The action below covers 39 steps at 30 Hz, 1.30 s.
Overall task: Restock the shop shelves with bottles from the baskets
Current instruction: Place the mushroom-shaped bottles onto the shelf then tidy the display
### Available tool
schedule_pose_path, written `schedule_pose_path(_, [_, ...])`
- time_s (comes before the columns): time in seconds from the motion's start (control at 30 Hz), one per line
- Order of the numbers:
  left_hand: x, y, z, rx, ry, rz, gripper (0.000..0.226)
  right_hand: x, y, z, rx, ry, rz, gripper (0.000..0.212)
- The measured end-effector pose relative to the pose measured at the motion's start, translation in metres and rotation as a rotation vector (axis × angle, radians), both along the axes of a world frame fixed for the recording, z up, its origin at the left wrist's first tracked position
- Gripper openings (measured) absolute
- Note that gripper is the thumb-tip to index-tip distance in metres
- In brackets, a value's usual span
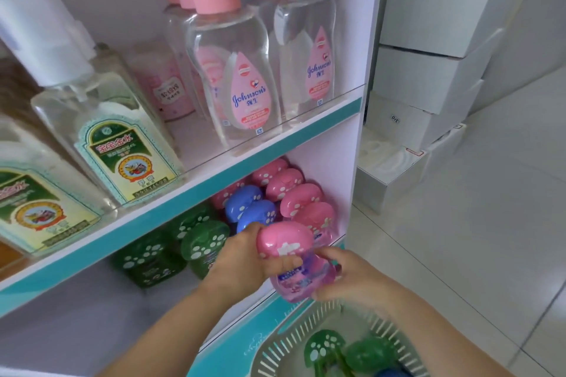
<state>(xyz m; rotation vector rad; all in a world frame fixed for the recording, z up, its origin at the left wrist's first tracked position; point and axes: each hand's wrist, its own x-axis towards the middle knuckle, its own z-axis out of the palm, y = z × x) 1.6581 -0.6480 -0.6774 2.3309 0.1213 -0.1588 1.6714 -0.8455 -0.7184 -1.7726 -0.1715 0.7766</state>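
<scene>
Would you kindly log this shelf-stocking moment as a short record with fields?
held: pink bottle, tilted, in front of the pink row
left hand: grips its cap end
right hand: grips its body
lower shelf: rows of pink caps, blue caps, green caps
upper shelf: Johnson's bottles, green-label bottles
basket: below the bottle, green bottles inside

Bottom edge cuts basket (286,341); pink bottle (283,242) label blurred.
</scene>
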Motion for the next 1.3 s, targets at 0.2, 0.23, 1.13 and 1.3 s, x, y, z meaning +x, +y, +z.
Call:
schedule_pose_path(0.2, [-0.001, -0.002, -0.005, -0.186, 0.066, 0.217, 0.093, 0.001, 0.004, -0.005, -0.016, -0.045, -0.156, 0.050])
schedule_pose_path(0.23, [-0.002, -0.002, -0.005, -0.194, 0.078, 0.214, 0.091, 0.001, 0.005, -0.005, -0.023, -0.047, -0.163, 0.049])
schedule_pose_path(1.13, [-0.004, 0.009, 0.011, -0.035, 0.061, -0.020, 0.047, 0.016, 0.040, 0.032, -0.188, -0.645, 0.169, 0.080])
schedule_pose_path(1.3, [-0.002, 0.003, 0.012, -0.142, 0.072, -0.080, 0.061, 0.031, 0.026, 0.049, -0.218, -0.602, 0.255, 0.070])
